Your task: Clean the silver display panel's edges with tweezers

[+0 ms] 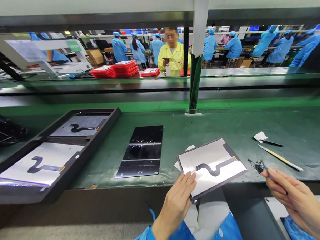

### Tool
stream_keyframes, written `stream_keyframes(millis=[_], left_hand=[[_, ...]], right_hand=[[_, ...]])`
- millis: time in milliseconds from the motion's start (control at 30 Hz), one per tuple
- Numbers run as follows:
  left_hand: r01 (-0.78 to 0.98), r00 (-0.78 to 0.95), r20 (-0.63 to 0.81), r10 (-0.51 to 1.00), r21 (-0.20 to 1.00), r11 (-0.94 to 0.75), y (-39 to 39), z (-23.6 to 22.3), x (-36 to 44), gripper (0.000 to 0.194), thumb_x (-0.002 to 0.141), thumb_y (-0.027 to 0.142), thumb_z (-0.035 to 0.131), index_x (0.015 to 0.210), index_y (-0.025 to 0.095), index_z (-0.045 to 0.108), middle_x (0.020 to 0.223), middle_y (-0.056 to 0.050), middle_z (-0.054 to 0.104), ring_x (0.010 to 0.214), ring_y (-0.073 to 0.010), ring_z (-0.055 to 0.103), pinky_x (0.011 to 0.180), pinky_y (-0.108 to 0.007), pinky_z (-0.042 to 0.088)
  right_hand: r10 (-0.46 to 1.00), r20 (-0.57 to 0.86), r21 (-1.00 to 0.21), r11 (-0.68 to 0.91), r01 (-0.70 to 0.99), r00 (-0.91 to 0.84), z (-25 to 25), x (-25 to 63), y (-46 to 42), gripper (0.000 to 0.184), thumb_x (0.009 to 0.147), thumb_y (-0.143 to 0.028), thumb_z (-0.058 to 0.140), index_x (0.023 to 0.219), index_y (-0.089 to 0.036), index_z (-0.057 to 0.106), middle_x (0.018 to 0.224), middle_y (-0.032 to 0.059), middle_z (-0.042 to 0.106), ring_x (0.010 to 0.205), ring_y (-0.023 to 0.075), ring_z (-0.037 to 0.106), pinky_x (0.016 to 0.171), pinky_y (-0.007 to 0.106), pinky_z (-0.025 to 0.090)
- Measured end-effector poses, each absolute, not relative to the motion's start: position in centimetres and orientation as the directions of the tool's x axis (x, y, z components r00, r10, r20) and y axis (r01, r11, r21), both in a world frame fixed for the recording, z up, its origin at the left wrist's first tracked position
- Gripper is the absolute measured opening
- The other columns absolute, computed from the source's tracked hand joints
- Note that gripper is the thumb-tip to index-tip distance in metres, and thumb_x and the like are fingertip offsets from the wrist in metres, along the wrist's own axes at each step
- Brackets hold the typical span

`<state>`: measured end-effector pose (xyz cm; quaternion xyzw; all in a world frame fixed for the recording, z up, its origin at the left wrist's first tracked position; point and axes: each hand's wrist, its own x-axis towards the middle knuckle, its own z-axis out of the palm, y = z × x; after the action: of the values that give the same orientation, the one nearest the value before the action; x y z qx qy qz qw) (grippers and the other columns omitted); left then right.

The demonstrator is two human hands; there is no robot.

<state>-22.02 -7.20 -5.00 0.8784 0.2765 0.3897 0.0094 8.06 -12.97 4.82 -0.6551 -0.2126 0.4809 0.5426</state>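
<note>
My left hand (177,201) grips the near left corner of a silver display panel (210,165) with a black flex cable across its back, tilted above the bench edge. My right hand (295,199) is closed in a pinch on a thin dark tool whose tip meets a small clump of black scraps (256,165) on the green mat. A black glass panel (142,151) lies flat to the left of the held panel.
A black tray (96,137) at the left holds two more silver panels with flex cables. A pale stick (280,158), a black stylus (271,142) and white paper bits lie at the right. A post (194,82) stands behind; people in blue and yellow coats work beyond, near red trays (119,69).
</note>
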Motion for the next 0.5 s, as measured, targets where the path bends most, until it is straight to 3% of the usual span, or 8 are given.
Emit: stream_keyframes(millis=[100,333,500], left_hand=[[0.479,0.544,0.683,0.488,0.224,-0.849,-7.2,-5.0,-22.0,0.057,0.077,-0.012,0.035,0.126,0.008,0.056,0.130,-0.014,0.066,0.136,-0.0227,0.050,0.109,-0.044,0.051],[0.479,0.539,0.691,0.481,0.218,-0.850,-7.2,-5.0,-21.9,0.057,0.076,-0.012,0.035,0.124,0.007,0.057,0.129,-0.014,0.067,0.135,-0.0230,0.052,0.108,-0.044,0.051],[0.486,0.542,0.685,0.487,0.218,-0.847,-7.1,-4.9,-21.9,0.057,0.076,-0.012,0.034,0.124,0.007,0.057,0.129,-0.014,0.067,0.134,-0.0233,0.053,0.108,-0.044,0.051]], right_hand=[[0.782,-0.408,-0.912,-0.324,-0.253,0.471,5.7,8.2,-12.8,0.060,0.041,-0.063,0.092,0.066,-0.016,0.064,0.052,-0.0081,0.034,0.043,0.0030,0.021,0.032,0.014,0.018],[0.790,-0.411,-0.909,-0.315,-0.274,0.455,6.4,9.3,-12.7,0.054,0.049,-0.058,0.093,0.070,-0.016,0.066,0.053,-0.0083,0.037,0.041,0.0018,0.024,0.030,0.008,0.026],[0.721,-0.436,-0.897,-0.300,-0.325,0.539,7.2,9.4,-12.2,0.062,0.030,-0.055,0.098,0.066,-0.016,0.065,0.049,-0.0085,0.036,0.039,0.0003,0.023,0.027,0.008,0.022]])
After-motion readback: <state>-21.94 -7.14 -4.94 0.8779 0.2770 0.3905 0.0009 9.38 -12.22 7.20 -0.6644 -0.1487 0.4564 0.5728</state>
